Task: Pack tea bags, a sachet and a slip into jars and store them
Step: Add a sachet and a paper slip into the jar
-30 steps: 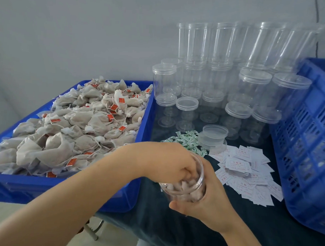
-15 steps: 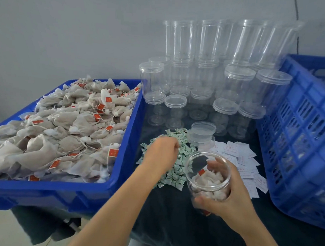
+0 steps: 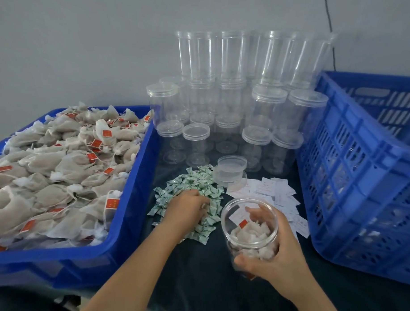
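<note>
Fingertips of the left hand [image 3: 188,207] are buried in sachets [image 3: 198,185], grip unclear. Right hand [image 3: 272,262] holds the jar [image 3: 249,229], mouth tilted toward 11 o'clock, base hidden.

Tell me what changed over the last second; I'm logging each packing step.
The left hand left the jar mouth and moved onto the green sachet pile, fingers curled into it. The right hand still holds the jar of tea bags.

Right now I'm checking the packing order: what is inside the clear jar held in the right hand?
The clear plastic jar holds white tea bags, one showing a red tag. No green sachet or paper slip shows on top; the right hand covers the jar's lower part.
</note>
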A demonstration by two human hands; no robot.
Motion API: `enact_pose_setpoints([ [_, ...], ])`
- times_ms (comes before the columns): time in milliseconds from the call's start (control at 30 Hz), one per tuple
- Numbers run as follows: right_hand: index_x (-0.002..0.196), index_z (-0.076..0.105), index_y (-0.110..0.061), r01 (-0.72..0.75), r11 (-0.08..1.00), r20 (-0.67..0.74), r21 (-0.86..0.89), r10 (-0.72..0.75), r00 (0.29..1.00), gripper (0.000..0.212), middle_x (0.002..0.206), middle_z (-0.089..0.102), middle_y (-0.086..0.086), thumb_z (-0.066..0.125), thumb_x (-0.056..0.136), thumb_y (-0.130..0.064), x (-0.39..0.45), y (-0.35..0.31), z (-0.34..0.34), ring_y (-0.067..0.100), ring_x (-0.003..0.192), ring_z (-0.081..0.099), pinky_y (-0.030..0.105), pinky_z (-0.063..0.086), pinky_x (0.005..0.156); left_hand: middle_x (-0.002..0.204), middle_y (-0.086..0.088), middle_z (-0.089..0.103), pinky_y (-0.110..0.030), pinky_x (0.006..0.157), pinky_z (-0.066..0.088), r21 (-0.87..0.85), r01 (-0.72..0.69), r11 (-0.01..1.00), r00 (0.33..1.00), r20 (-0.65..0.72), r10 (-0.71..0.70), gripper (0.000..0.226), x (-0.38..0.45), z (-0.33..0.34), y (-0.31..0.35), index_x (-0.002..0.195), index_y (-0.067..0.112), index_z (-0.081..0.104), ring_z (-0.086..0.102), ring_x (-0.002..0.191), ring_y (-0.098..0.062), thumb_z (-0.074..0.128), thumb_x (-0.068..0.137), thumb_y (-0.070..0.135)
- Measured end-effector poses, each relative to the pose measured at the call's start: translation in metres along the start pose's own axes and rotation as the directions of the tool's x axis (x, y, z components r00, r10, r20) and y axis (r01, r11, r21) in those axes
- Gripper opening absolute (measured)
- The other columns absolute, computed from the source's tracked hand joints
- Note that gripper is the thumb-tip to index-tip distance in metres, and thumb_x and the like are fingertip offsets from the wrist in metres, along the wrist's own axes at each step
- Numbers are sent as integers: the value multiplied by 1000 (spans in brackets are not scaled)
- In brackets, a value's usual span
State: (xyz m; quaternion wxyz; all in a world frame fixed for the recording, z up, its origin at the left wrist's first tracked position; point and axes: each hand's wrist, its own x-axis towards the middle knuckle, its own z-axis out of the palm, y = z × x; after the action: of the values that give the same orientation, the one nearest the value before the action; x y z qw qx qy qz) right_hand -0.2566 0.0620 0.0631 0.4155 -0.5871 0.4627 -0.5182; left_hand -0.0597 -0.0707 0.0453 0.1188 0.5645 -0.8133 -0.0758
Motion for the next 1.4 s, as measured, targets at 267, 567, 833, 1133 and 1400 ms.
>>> enact_pose_setpoints([
  [267,125,50,-40,-1,1000,1,9,1,1000,93,112,61,-29,88,40,-33,0,-2,-3,-7,108,60,7,50,75,106,4,53,-26,72,38,23,-52,998,998,22,52,18,6,3,9,105,22,66,53,101,-18,63,89,31],
  [567,126,51,-34,5,1000,11,30,-6,1000,92,110,60,-30,89,46,-9,0,7,-4,-9,105,61,7,52,68,67,13,65,-9,56,41,-630,43,775,972,-153,-178,9,-24,-61,38,76,25,69,54,58,5,73,83,29],
  [833,121,54,-42,48,989,89,138,-60,994,83,114,68,-13,90,53,-11,6,5,6,12,103,70,17,57,73,77,20,65,-4,68,42,-494,-138,858,983,35,178,7,-68,-111,87,89,30,71,58,76,9,66,88,25],
  [1133,122,54,-42,52,989,123,141,-70,990,86,115,67,-7,89,61,6,5,8,7,18,105,69,28,59,67,101,3,66,-32,81,50,-93,-205,974,932,287,223,20,-63,-109,119,101,23,69,60,93,-18,52,92,19],
  [1400,118,51,-61,92,993,66,71,-97,993,98,122,63,-22,91,55,3,0,10,-2,2,113,62,15,56,75,106,-1,65,-30,75,44,26,-283,959,892,374,253,25,-48,-102,131,108,23,69,60,96,-22,52,92,14],
])
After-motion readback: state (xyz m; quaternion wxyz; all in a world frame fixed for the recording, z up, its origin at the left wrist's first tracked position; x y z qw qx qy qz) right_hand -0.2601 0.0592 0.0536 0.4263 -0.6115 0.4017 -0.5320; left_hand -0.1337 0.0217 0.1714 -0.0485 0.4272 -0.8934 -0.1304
